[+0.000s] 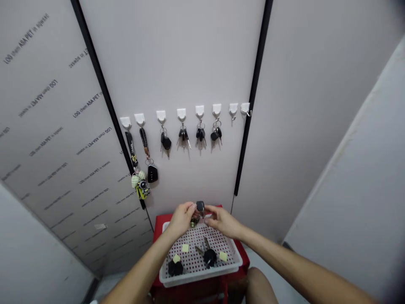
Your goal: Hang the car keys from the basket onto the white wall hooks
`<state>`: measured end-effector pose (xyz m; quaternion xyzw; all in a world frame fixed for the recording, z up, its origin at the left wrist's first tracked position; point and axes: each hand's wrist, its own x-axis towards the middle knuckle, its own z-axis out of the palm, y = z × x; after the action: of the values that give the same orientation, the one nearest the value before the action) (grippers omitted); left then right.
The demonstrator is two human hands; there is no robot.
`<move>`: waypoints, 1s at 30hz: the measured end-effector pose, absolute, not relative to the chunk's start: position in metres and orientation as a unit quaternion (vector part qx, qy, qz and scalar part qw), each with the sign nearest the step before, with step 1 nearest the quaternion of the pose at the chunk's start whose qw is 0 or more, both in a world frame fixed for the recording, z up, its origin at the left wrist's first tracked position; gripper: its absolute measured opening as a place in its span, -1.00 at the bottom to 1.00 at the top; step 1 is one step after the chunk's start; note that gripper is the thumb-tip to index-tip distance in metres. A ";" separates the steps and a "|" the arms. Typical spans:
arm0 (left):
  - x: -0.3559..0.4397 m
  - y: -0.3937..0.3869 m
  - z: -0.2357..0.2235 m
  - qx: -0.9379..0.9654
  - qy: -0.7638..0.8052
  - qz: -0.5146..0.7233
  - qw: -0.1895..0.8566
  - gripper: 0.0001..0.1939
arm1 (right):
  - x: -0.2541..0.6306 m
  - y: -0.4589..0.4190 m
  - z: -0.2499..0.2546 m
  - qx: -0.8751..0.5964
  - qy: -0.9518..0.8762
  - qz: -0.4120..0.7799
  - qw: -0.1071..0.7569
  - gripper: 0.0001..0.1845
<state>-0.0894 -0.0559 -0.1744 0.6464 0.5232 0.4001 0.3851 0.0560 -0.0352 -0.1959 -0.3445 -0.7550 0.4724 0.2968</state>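
Note:
Above the back of a white perforated basket (234, 253), my left hand (182, 219) and my right hand (223, 220) hold a bunch of keys (200, 206) between them. One key in the bunch has a black head, and a brassy piece (193, 223) hangs below the left fingers. Both hands pinch the bunch with their fingertips. Inside the basket lie a bunch of black-headed keys (209, 256) and another dark bunch (175, 267). Small pale yellow paper squares (185, 248) are scattered around them.
A row of white hooks (181, 114) runs along the wall panel. Several carry key bunches (200, 134); a car key (152, 173) and a keychain with charms (141, 183) hang at the left. The two right-hand hooks (233, 109) carry nothing. The basket stands on a red stool (161, 221).

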 end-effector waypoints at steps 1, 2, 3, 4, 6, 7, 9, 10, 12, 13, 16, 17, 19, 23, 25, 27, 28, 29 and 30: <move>-0.088 -0.056 -0.171 0.647 0.511 0.407 0.394 -0.73 | 0.052 -0.036 -0.197 -0.330 -0.763 0.467 0.301 -0.79; -0.088 -0.056 -0.168 0.648 0.500 0.413 0.399 -0.73 | 0.048 -0.037 -0.199 -0.326 -0.767 0.463 0.302 -0.82; -0.088 -0.056 -0.165 0.651 0.493 0.418 0.399 -0.73 | 0.045 -0.037 -0.199 -0.331 -0.766 0.462 0.302 -0.85; -0.089 -0.055 -0.163 0.650 0.491 0.426 0.395 -0.73 | 0.043 -0.036 -0.199 -0.340 -0.763 0.460 0.301 -0.85; -0.092 -0.054 -0.158 0.631 0.497 0.451 0.389 -0.74 | 0.043 -0.035 -0.195 -0.359 -0.765 0.437 0.310 -0.82; -0.094 -0.054 -0.157 0.612 0.505 0.466 0.392 -0.74 | 0.044 -0.034 -0.192 -0.363 -0.771 0.412 0.322 -0.79; -0.097 -0.052 -0.154 0.562 0.519 0.494 0.414 -0.75 | 0.048 -0.034 -0.183 -0.364 -0.784 0.361 0.351 -0.75; -0.097 -0.052 -0.154 0.538 0.523 0.503 0.428 -0.76 | 0.050 -0.033 -0.178 -0.363 -0.786 0.349 0.359 -0.73; -0.096 -0.051 -0.154 0.501 0.530 0.513 0.452 -0.77 | 0.054 -0.033 -0.171 -0.366 -0.775 0.365 0.363 -0.75; -0.095 -0.051 -0.154 0.489 0.532 0.514 0.462 -0.78 | 0.055 -0.033 -0.169 -0.371 -0.762 0.384 0.367 -0.77; -0.089 -0.049 -0.154 0.477 0.532 0.499 0.490 -0.78 | 0.060 -0.032 -0.161 -0.388 -0.716 0.430 0.390 -0.81; -0.087 -0.049 -0.153 0.478 0.530 0.492 0.498 -0.78 | 0.061 -0.031 -0.158 -0.390 -0.704 0.441 0.397 -0.81; -0.081 -0.047 -0.149 0.482 0.523 0.484 0.510 -0.77 | 0.065 -0.030 -0.147 -0.392 -0.685 0.456 0.411 -0.81; -0.066 -0.044 -0.123 0.501 0.509 0.489 0.501 -0.77 | 0.077 -0.023 -0.112 -0.400 -0.650 0.443 0.471 -0.77; -0.058 -0.043 -0.106 0.522 0.497 0.501 0.479 -0.76 | 0.085 -0.018 -0.093 -0.407 -0.643 0.420 0.494 -0.80; -0.050 -0.042 -0.090 0.544 0.481 0.517 0.453 -0.77 | 0.094 -0.013 -0.077 -0.418 -0.641 0.409 0.497 -0.83; -0.047 -0.042 -0.083 0.553 0.475 0.524 0.440 -0.77 | 0.098 -0.010 -0.070 -0.423 -0.643 0.408 0.491 -0.85; -0.044 -0.042 -0.078 0.562 0.470 0.528 0.430 -0.77 | 0.103 -0.008 -0.064 -0.425 -0.646 0.410 0.483 -0.85; -0.042 -0.041 -0.074 0.570 0.468 0.529 0.420 -0.77 | 0.107 -0.006 -0.059 -0.424 -0.650 0.414 0.476 -0.86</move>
<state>-0.0417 -0.0407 -0.0743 0.5702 0.4676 0.5291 0.4199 0.1071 -0.0058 -0.0590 -0.4243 -0.6498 0.4136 0.4762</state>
